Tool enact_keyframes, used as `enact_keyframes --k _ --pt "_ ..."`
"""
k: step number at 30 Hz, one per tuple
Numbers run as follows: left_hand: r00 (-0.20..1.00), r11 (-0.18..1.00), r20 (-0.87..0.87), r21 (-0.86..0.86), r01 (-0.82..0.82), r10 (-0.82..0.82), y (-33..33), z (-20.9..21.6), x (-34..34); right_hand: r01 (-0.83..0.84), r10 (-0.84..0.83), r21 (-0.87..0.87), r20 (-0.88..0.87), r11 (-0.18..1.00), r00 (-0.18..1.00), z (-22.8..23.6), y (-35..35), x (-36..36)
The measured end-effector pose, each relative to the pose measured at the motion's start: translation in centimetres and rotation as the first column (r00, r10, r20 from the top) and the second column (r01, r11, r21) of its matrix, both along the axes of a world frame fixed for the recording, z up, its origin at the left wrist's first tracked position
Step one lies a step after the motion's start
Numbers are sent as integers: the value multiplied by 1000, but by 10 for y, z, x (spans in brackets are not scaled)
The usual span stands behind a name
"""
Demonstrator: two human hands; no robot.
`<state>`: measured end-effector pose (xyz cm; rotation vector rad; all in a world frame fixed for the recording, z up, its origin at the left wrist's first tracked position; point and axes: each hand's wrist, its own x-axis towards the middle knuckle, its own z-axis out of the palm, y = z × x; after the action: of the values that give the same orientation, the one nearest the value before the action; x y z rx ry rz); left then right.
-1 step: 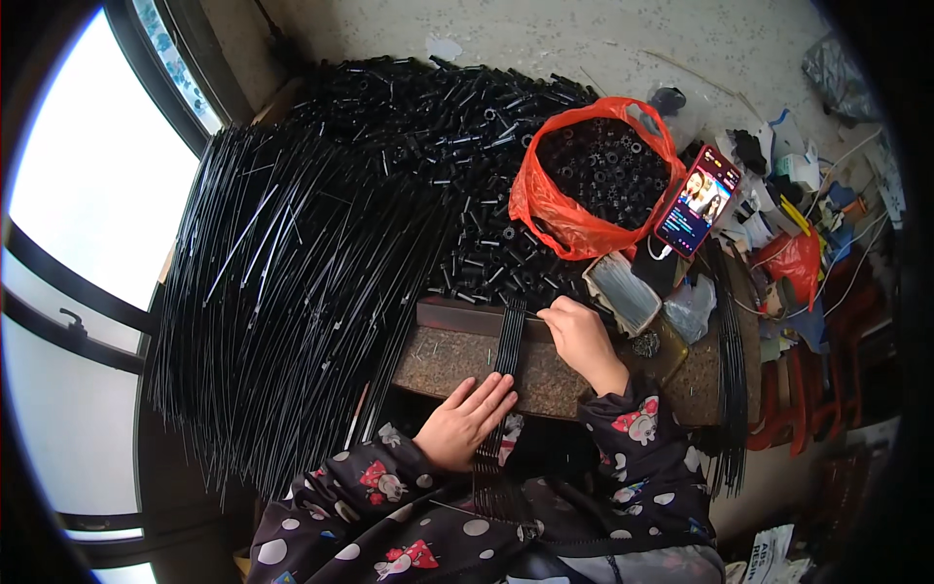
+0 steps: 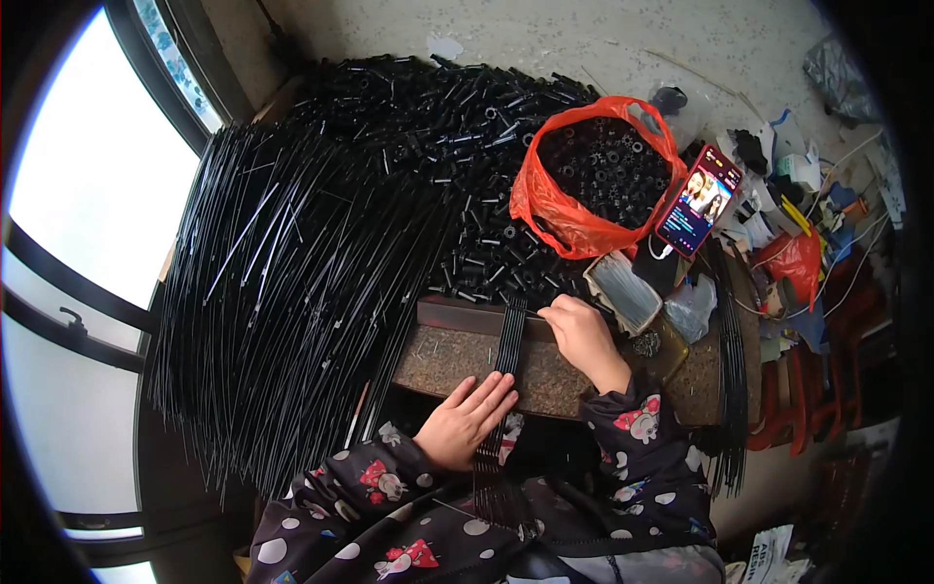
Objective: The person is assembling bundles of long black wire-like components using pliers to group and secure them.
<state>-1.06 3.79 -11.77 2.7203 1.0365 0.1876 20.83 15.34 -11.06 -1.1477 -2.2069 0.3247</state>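
My left hand (image 2: 459, 425) lies flat, fingers stretched out, across a row of thin black rods (image 2: 510, 346) set side by side. The rods run from my lap over a speckled brown board (image 2: 559, 368), and their far ends cross a dark raised strip (image 2: 452, 317) along its back edge. Right of those ends, my right hand (image 2: 586, 341) is closed in a pinch, thumb and forefinger together. What lies between its fingertips is too small to make out. A few tiny pin-like bits (image 2: 436, 346) are scattered on the board.
Long black rods (image 2: 282, 321) pile up at left; short black tubular parts (image 2: 418, 127) heap behind. A red plastic bag (image 2: 533, 195) holds dark ring-shaped parts. Beside it stand a lit phone (image 2: 697, 200), a box of thin grey pieces (image 2: 625, 292) and a clear bag (image 2: 691, 310).
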Motion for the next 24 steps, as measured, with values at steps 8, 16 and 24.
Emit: enact_keyframes --k 8,16,24 --pt "994 999 109 -51 -7 12 0 0 0 -31 30 -143 -3 989 1000 4 9 1" --pt "996 999 83 -44 -7 11 -2 -2 -1 -39 37 12 161 999 986 7 8 -9" --pt "990 997 137 -75 -4 15 -2 0 -2 -131 133 -43 36 990 991 2 17 -2"
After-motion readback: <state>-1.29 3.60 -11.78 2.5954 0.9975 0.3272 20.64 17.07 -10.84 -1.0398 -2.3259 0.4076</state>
